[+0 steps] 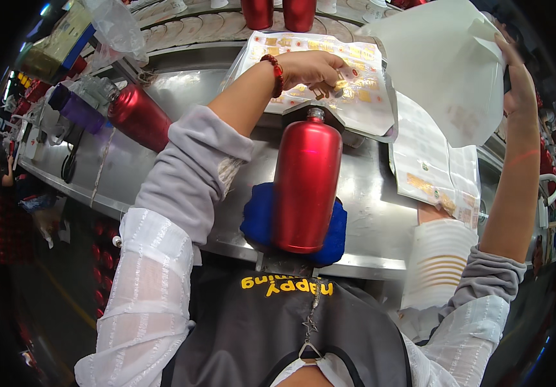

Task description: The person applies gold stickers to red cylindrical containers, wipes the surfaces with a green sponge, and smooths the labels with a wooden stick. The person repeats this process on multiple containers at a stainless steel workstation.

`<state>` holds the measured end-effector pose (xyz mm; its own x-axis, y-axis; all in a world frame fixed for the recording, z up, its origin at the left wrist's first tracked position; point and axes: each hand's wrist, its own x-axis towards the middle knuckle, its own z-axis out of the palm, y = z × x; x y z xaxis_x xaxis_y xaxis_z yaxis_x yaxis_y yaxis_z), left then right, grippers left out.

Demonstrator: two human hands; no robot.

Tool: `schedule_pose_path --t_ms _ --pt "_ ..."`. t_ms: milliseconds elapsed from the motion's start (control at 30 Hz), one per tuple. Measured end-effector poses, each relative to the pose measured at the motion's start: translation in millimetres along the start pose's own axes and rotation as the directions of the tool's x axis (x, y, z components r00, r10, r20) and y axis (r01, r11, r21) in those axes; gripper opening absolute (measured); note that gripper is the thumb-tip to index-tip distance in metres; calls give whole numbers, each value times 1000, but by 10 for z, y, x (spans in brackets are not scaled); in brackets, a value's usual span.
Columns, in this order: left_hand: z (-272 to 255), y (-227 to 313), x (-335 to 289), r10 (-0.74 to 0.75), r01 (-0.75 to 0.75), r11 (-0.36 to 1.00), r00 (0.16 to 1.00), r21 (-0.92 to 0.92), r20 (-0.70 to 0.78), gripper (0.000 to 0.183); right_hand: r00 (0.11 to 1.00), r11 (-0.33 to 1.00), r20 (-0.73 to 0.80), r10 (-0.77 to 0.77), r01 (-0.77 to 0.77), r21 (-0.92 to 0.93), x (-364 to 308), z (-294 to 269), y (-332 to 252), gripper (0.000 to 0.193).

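Observation:
My left hand [313, 69], with a red bead bracelet at the wrist, is over a stack of decal sheets [265, 46] printed in gold and red. Its fingers are pinched around a small gold decal [340, 84]. At the far right, my right hand [518, 87] grips a large translucent sheet [436, 71] by its right edge, held up off the table. A glossy red metal bottle [308, 187] lies on a blue padded rest [258, 216] in front of me, its bare neck pointing away, just below my left hand.
Another red bottle [139, 116] and a purple bottle [75, 108] lie at the left of the metal table [371, 213]. More decal sheets [432, 151] lie at the right, beside a stack of white cups [439, 261]. Red bottles [298, 14] stand on the slatted conveyor [210, 27] beyond.

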<state>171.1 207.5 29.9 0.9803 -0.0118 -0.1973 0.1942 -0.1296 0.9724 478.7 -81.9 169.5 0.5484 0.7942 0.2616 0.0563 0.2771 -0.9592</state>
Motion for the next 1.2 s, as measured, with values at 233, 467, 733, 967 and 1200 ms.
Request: schedule_pose_path --t_ms 233,467,733,967,1200 --pt "260 -1 656 -210 52 881 934 471 290 36 987 988 -63 149 -151 -37 9 163 -188 42" --pt "420 220 412 60 -44 490 998 871 17 56 934 983 -356 -33 95 158 -164 711 -209 17" --pt "1239 906 -68 847 -214 225 525 951 -82 52 910 858 -413 -40 243 452 -165 848 -65 24" --pt "1302 1170 -77 957 -247 204 252 947 -140 16 887 811 -461 -33 293 507 -275 869 -4 34" --pt "1572 1245 -187 835 -613 547 446 570 -322 17 791 855 -606 -87 371 361 -1329 -186 -248 35"
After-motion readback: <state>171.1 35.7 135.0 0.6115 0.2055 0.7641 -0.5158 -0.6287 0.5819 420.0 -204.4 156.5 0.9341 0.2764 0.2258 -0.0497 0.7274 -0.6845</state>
